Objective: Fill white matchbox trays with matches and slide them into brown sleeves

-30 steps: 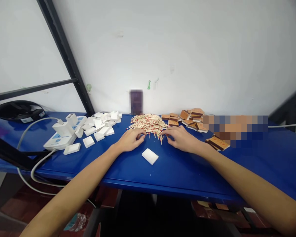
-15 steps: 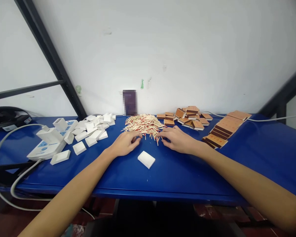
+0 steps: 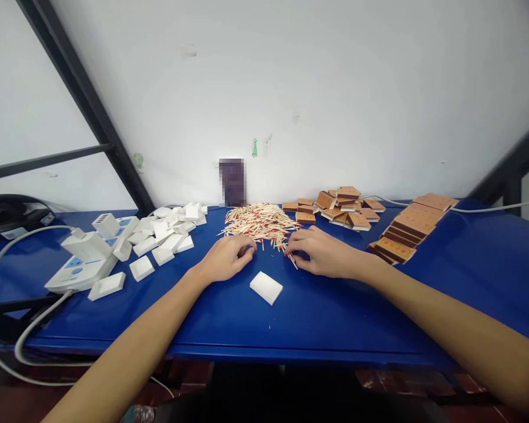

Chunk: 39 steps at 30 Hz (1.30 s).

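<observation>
A heap of red-tipped matchsticks (image 3: 260, 220) lies on the blue table (image 3: 317, 305) near the wall. My left hand (image 3: 226, 257) rests at the heap's near left edge with its fingers curled in on a few matchsticks. At the heap's near right edge, my right hand (image 3: 318, 251) pinches a small bunch of matchsticks against the table. One white inner tray (image 3: 266, 287) lies on the table just in front of and between both hands.
Several white inner trays (image 3: 167, 230) are piled at the left beside a white power strip (image 3: 83, 263) with a grey cable. Brown matchbox sleeves (image 3: 341, 208) lie behind my right hand, with a neat row of them (image 3: 408, 228) further right. A black metal frame (image 3: 83, 106) rises at the left.
My right hand has pulled a few matchsticks out of the heap toward me. My left hand has shifted slightly. The view has shifted a little since the earliest frame.
</observation>
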Each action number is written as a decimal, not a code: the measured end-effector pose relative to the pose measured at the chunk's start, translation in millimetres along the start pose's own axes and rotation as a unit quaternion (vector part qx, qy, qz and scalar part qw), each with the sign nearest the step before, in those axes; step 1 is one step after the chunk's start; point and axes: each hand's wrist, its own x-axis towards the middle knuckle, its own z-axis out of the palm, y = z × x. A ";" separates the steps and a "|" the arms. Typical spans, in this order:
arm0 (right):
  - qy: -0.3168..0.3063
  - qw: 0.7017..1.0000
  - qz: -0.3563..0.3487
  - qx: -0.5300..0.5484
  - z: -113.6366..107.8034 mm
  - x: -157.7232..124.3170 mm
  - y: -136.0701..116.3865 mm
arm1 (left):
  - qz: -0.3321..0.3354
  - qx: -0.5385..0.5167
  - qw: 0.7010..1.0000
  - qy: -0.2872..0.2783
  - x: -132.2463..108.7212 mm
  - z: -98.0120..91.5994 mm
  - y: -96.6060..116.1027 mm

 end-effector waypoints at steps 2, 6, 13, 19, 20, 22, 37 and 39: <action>0.006 1.000 0.003 -0.001 0.1 -0.2 -1.1 | 0.004 0.001 1.000 0.004 0.2 0.4 0.0; -0.004 1.000 0.017 -0.024 -1.6 -0.2 -5.0 | 0.013 0.004 1.000 0.008 3.5 2.3 -0.2; -0.018 0.997 0.036 -0.059 -3.4 0.5 -9.3 | 0.018 0.007 0.999 0.048 23.5 6.0 1.8; -0.024 0.996 0.038 -0.072 1.4 3.0 -10.5 | 0.057 0.025 0.998 0.019 39.0 12.2 12.4; -0.025 0.996 0.038 -0.072 1.6 3.1 -10.5 | 0.058 0.023 0.998 0.024 39.1 13.4 12.8; -0.026 0.997 0.038 -0.069 1.2 3.1 -10.5 | 0.052 0.013 0.998 0.043 36.6 14.4 11.5; -0.007 1.000 -0.008 -0.021 -3.0 0.0 -14.5 | 0.024 0.004 0.999 0.049 22.4 9.9 0.9; -0.009 1.000 -0.016 -0.013 -1.7 1.1 -14.3 | 0.026 0.005 0.999 0.039 22.1 9.5 1.0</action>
